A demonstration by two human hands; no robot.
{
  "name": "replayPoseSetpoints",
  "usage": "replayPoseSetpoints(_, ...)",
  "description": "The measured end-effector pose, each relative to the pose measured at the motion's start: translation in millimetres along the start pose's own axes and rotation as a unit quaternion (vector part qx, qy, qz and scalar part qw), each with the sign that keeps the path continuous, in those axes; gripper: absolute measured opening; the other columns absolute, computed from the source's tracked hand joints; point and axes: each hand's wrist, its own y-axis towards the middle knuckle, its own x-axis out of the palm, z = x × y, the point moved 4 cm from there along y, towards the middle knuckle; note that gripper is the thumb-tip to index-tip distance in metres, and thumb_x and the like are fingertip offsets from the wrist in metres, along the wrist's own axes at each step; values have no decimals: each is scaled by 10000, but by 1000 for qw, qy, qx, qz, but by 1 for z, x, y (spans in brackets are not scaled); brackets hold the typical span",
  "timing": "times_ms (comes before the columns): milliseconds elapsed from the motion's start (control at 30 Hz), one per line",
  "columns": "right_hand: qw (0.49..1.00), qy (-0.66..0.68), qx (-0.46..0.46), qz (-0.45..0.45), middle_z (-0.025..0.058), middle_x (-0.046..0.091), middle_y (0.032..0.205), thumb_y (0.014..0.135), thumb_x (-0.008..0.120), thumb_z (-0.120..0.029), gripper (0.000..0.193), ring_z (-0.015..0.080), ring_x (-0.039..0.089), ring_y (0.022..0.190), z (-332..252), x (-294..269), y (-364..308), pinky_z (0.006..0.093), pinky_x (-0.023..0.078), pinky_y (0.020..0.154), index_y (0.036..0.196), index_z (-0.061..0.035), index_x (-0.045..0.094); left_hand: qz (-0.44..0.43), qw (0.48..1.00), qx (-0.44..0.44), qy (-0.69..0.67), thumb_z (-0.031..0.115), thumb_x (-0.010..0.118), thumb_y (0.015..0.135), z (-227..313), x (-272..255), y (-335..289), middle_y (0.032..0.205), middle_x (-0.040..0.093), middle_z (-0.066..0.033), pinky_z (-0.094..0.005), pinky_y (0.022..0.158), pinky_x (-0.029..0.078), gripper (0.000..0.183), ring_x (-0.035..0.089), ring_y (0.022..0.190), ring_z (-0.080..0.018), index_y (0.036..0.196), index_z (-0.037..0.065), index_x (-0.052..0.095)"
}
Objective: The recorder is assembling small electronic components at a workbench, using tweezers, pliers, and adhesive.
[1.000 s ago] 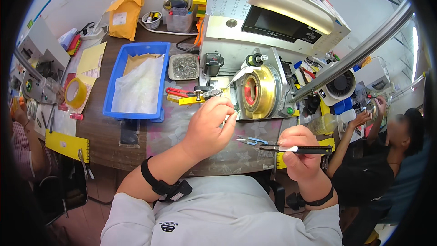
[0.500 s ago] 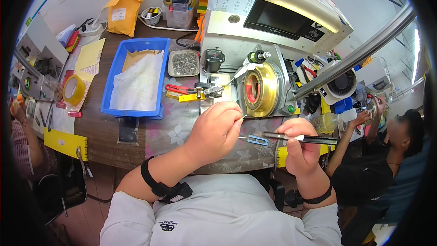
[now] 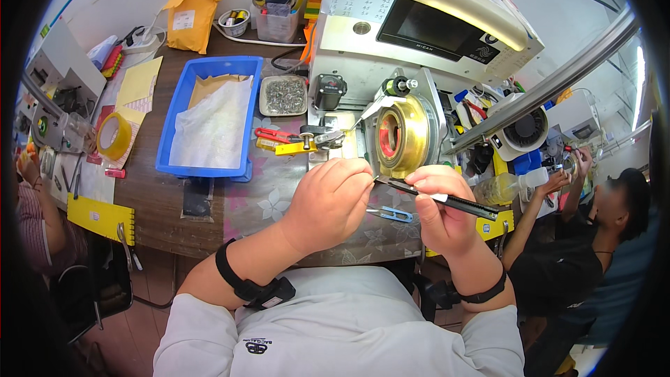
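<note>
In front of the machine, my left hand (image 3: 331, 202) is closed, thumb and fingers pinching something tiny. A small pale tip shows at its fingertips; the rest is hidden. My right hand (image 3: 449, 213) grips a slim black tool (image 3: 467, 204) shaped like a craft knife. The tool slants, its narrow end almost at my left fingertips; whether it touches is unclear. Below and between the hands, blue-handled thread snips (image 3: 391, 213) lie on the patterned table cover. Just beyond them is a golden spool (image 3: 412, 143) mounted on the white machine (image 3: 370, 52).
A blue tray (image 3: 164, 136) lined with white sheet stands at left, beside a dish of small metal parts (image 3: 284, 95). Red-handled pliers (image 3: 276, 135) lie near the machine. A metal pole (image 3: 551, 80) crosses at right, where another person (image 3: 572, 244) works. Yellow tape (image 3: 113, 137) lies far left.
My right hand has moved left, bringing the black tool's narrow end close to my left fingertips and tilting it more. My left hand has barely moved.
</note>
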Motion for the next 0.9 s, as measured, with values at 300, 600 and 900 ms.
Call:
replayPoseSetpoints(300,1000,5,1,-3,154,643,938,866,643,-46,143,272,629,860,3,4,2,343,504,768,979,-3,567,0,1000,-7,-1,-22,654,751,-1,0,-1,925,600,-110,-369,657,479,165,589,766,-289,887,20,570)
replayPoseSetpoints(600,1000,-4,0,-1,154,640,939,862,641,-30,153,273,628,851,1,5,4,341,505,760,991,-1,564,-26,999,-19,4,27,630,768,-1,0,-3,962,585,-102,-364,716,487,159,593,828,-278,913,14,567)
replayPoseSetpoints(900,999,-28,-7,-31,138,632,921,833,671,-20,195,280,620,828,-1,9,16,353,506,755,997,-17,566,-27,999,-27,-6,33,621,805,-6,5,-9,1051,617,-127,-345,729,521,159,631,849,-263,956,0,582)
